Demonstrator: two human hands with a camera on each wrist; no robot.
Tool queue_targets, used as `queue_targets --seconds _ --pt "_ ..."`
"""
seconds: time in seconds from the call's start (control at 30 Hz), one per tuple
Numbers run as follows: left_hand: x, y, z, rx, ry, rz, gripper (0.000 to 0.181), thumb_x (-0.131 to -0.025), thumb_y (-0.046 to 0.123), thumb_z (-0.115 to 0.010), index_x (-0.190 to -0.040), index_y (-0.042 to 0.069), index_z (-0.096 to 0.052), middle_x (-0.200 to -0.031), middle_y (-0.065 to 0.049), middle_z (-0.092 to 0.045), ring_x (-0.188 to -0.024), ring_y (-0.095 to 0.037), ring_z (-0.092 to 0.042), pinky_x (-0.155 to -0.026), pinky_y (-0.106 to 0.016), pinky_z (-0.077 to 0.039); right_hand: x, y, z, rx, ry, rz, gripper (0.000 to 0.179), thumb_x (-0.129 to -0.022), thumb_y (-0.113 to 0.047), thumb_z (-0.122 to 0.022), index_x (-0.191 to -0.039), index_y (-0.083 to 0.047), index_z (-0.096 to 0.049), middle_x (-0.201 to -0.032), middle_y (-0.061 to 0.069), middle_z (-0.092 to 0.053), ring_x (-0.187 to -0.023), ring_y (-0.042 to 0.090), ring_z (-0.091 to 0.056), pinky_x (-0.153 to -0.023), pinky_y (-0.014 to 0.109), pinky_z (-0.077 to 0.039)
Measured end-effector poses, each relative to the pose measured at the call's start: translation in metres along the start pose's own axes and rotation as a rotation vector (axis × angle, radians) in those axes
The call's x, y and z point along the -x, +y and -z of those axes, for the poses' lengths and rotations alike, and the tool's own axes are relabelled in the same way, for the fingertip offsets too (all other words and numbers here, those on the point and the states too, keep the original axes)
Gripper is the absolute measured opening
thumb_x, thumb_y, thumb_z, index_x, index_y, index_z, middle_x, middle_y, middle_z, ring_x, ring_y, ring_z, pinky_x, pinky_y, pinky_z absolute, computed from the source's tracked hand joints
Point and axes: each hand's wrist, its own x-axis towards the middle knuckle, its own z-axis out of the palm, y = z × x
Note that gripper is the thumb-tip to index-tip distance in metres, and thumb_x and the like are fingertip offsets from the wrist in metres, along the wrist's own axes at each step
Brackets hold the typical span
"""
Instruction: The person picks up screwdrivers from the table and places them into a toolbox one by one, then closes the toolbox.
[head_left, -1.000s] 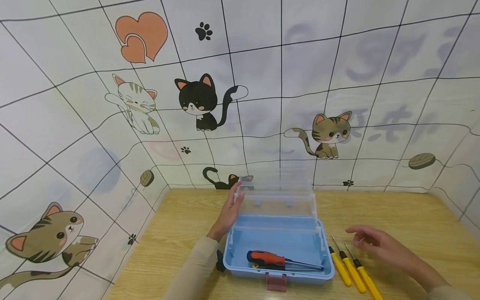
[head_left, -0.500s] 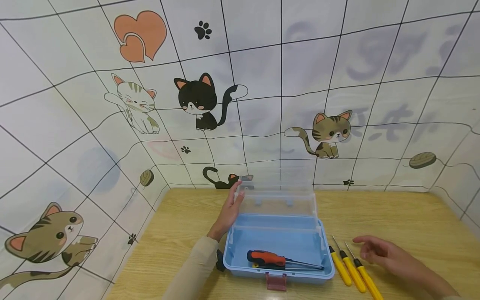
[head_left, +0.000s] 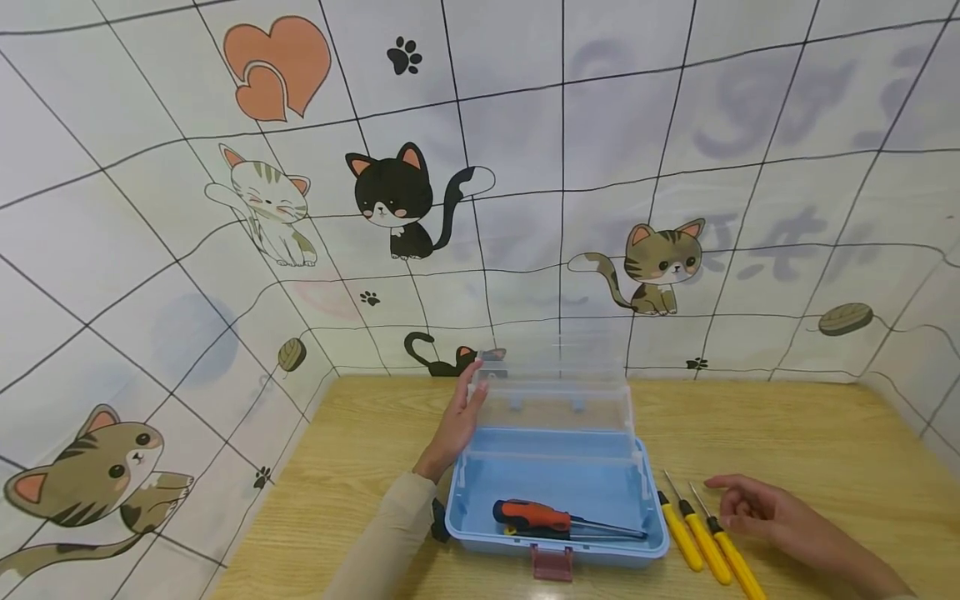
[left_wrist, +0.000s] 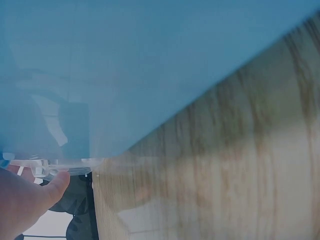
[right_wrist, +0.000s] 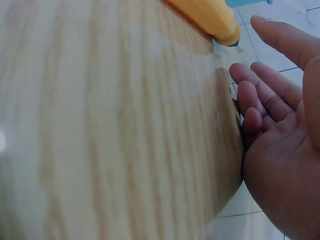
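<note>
My left hand (head_left: pixel 454 421) grips the left edge of a clear lid (head_left: pixel 555 410), which stands raised at the back of a light blue toolbox (head_left: pixel 551 479). In the left wrist view the thumb (left_wrist: pixel 58 188) lies against the lid's rim. Inside the box, near the front, is a red-and-black-handled screwdriver (head_left: pixel 534 515), partly covering another tool beneath it. My right hand (head_left: pixel 772 514) rests on the table with loosely curled fingers, holding nothing. Just left of it lie three yellow-handled screwdrivers (head_left: pixel 708 547) side by side, tips pointing away from me.
A reddish-brown latch (head_left: pixel 552 563) hangs from the box's front. A small black object (head_left: pixel 440 521) shows at the box's left side, beside my sleeve (head_left: pixel 382 533). The wooden table (head_left: pixel 352 442) meets a wall covering with cat prints (head_left: pixel 397 200).
My right hand has shifted slightly to the right, away from the yellow screwdrivers, and its fingers have drawn in a little. The left hand and lid have stayed put.
</note>
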Motion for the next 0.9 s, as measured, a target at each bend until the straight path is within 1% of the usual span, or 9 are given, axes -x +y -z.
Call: queue_targets --seconds 0.1,0.23,0.33,0.43,0.5,0.6,0.7,0.9 --pt "-0.003 -0.002 0.001 -0.005 0.005 0.002 0.050 -0.101 0.039 -0.035 -0.148 0.027 -0.020 -0.155 0.002 -0.013 -0.141 -0.028 -0.013 -0.108 -0.059 -0.016 0.000 -0.002 0.000 -0.002 -0.002 -0.007 0.050 -0.093 -0.016 -0.056 -0.133 0.007 -0.038 -0.094 0.009 -0.056 -0.080 0.015 -0.053 -0.066 0.023 -0.048" --pt "-0.010 -0.018 0.001 0.012 0.010 -0.003 0.052 -0.099 0.047 -0.035 -0.147 0.032 -0.020 -0.154 0.010 -0.013 -0.142 -0.025 -0.013 -0.109 -0.059 -0.015 -0.001 -0.002 0.000 -0.011 -0.018 0.004 0.051 -0.093 -0.015 -0.057 -0.134 0.008 -0.036 -0.094 0.010 -0.055 -0.080 0.015 -0.054 -0.069 0.024 -0.050" --pt "-0.014 -0.031 0.000 0.014 0.023 -0.019 0.055 -0.096 0.053 -0.035 -0.146 0.036 -0.021 -0.153 0.014 -0.013 -0.142 -0.023 -0.010 -0.109 -0.059 -0.013 -0.001 -0.001 -0.001 -0.012 -0.021 0.010 0.051 -0.093 -0.014 -0.057 -0.134 0.008 -0.036 -0.093 0.010 -0.054 -0.080 0.016 -0.055 -0.069 0.023 -0.050" --pt "-0.015 -0.037 -0.002 -0.002 0.046 -0.036 0.054 -0.096 0.055 -0.035 -0.145 0.039 -0.022 -0.153 0.014 -0.014 -0.142 -0.023 -0.010 -0.109 -0.059 -0.013 -0.001 0.000 -0.003 -0.006 0.002 -0.001 0.052 -0.091 -0.016 -0.060 -0.133 0.006 -0.038 -0.091 0.008 -0.054 -0.078 0.014 -0.054 -0.065 0.023 -0.048" --pt "-0.015 -0.038 -0.003 -0.002 0.054 -0.046 0.053 -0.096 0.055 -0.035 -0.145 0.039 -0.023 -0.153 0.013 -0.015 -0.142 -0.024 -0.010 -0.108 -0.061 -0.013 0.000 0.000 -0.004 -0.004 0.018 0.008 0.053 -0.090 -0.016 -0.061 -0.133 0.006 -0.038 -0.089 0.008 -0.054 -0.076 0.014 -0.052 -0.062 0.024 -0.045" --pt "-0.015 -0.037 -0.004 0.004 0.053 -0.040 0.053 -0.096 0.055 -0.035 -0.145 0.038 -0.023 -0.154 0.011 -0.015 -0.142 -0.025 -0.009 -0.108 -0.061 -0.012 0.001 0.001 -0.005 -0.008 0.035 0.036 0.052 -0.090 -0.013 -0.061 -0.132 0.008 -0.038 -0.087 0.009 -0.054 -0.073 0.014 -0.051 -0.059 0.026 -0.044" --pt "-0.013 -0.033 -0.003 0.019 0.037 -0.025 0.053 -0.097 0.052 -0.036 -0.146 0.036 -0.023 -0.154 0.011 -0.014 -0.142 -0.025 -0.008 -0.109 -0.060 -0.011 0.002 0.002 -0.006 0.000 0.050 0.060 0.049 -0.091 -0.011 -0.060 -0.130 0.009 -0.040 -0.086 0.009 -0.053 -0.072 0.014 -0.051 -0.058 0.026 -0.043" --pt "-0.004 -0.008 -0.002 0.016 0.005 -0.022 0.051 -0.101 0.036 -0.036 -0.148 0.023 -0.021 -0.156 0.001 -0.013 -0.142 -0.030 -0.008 -0.108 -0.062 -0.012 0.003 0.004 -0.007 0.017 0.078 0.069 0.044 -0.091 -0.010 -0.059 -0.129 0.007 -0.043 -0.085 0.007 -0.053 -0.070 0.014 -0.049 -0.055 0.027 -0.041"
